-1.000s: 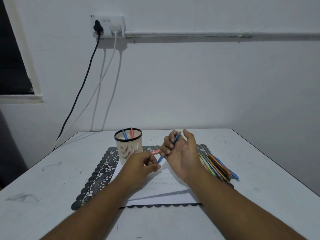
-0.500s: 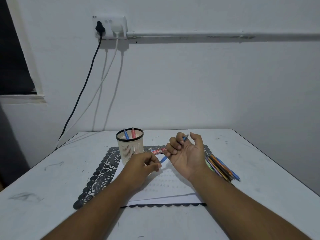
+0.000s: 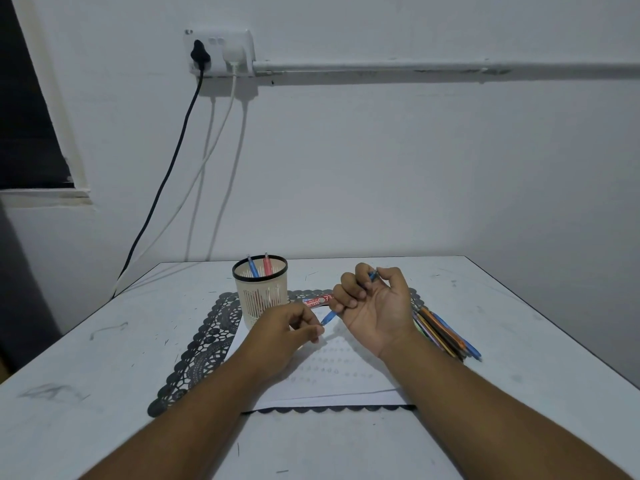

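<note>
Beside the cup [image 3: 260,292], the left hand [image 3: 287,332] is pinched at the pen [image 3: 328,317] tip; whether anything is gripped cannot be told. The pen is clenched in the upturned right hand [image 3: 375,306], above the paper [image 3: 346,379]. It is best held steady while the tip is worked.

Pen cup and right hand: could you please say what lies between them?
A small red packet lies there on the black mat, in the head view.
</note>
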`<state>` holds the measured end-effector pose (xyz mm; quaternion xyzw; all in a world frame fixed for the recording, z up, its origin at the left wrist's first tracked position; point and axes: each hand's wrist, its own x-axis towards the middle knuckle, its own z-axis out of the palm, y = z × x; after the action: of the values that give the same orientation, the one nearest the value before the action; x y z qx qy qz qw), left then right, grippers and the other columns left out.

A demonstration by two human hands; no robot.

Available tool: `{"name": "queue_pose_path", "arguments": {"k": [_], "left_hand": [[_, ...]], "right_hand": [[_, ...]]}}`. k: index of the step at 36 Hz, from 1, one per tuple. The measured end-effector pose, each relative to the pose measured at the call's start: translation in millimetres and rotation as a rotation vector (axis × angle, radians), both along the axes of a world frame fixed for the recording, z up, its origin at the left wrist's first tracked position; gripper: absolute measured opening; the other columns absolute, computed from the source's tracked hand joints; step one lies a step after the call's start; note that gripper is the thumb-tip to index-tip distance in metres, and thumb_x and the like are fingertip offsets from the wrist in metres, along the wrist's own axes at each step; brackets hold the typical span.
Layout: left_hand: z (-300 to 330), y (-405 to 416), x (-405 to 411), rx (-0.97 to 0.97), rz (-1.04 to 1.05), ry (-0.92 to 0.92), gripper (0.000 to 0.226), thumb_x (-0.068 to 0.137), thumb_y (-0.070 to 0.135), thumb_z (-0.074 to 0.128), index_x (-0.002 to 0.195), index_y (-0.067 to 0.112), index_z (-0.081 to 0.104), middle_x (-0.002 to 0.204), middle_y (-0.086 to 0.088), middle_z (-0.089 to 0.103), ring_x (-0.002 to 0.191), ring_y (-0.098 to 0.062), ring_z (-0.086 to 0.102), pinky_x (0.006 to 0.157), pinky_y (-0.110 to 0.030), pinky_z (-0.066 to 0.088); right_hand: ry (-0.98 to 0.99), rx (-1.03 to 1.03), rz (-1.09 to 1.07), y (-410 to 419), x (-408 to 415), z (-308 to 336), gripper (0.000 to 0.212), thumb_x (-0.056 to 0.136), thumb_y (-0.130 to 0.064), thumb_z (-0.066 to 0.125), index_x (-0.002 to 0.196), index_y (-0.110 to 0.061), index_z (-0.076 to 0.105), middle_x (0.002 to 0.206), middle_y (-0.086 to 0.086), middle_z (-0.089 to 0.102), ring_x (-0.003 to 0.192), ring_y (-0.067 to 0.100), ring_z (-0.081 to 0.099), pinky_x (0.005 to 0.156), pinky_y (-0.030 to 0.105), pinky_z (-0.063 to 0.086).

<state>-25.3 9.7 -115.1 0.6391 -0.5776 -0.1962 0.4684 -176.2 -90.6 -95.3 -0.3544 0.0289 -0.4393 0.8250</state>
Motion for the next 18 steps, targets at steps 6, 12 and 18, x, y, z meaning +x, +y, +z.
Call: {"name": "queue_pose_path", "arguments": {"k": [6, 12, 18], "left_hand": [[-2.6, -0.7, 0.7, -0.017, -0.010, 0.042, 0.015, 0.090, 0.012, 0.075, 0.076, 0.017, 0.073, 0.075, -0.001, 0.073, 0.073, -0.016, 0.064, 0.074, -0.033, 0.049], [-0.7, -1.2, -1.9, -0.031, -0.025, 0.133, 0.010, 0.089, 0.004, 0.074, 0.079, 0.008, 0.073, 0.078, -0.011, 0.073, 0.070, -0.010, 0.061, 0.066, -0.014, 0.046], [-0.2, -1.0, -6.4, -0.030, -0.078, 0.449, 0.008, 0.093, -0.007, 0.065, 0.086, -0.010, 0.067, 0.076, -0.017, 0.067, 0.060, -0.009, 0.054, 0.054, -0.016, 0.045]], "right_hand": [[-0.032, 0.007, 0.015, 0.0, 1.2, -2.9, 0.039, 0.090, -0.044, 0.038, 0.064, -0.015, 0.036, 0.064, 0.002, 0.024, 0.064, 0.018, 0.016, 0.061, 0.036, 0.023], [-0.061, 0.047, 0.022, -0.8, 0.1, -2.7, 0.039, 0.089, -0.046, 0.038, 0.065, -0.015, 0.036, 0.066, 0.002, 0.024, 0.064, 0.019, 0.016, 0.061, 0.036, 0.022], [-0.093, 0.084, -0.001, -4.4, -0.5, -3.7, 0.033, 0.090, -0.040, 0.037, 0.066, -0.017, 0.032, 0.065, 0.001, 0.023, 0.064, 0.019, 0.015, 0.062, 0.036, 0.022]]}}
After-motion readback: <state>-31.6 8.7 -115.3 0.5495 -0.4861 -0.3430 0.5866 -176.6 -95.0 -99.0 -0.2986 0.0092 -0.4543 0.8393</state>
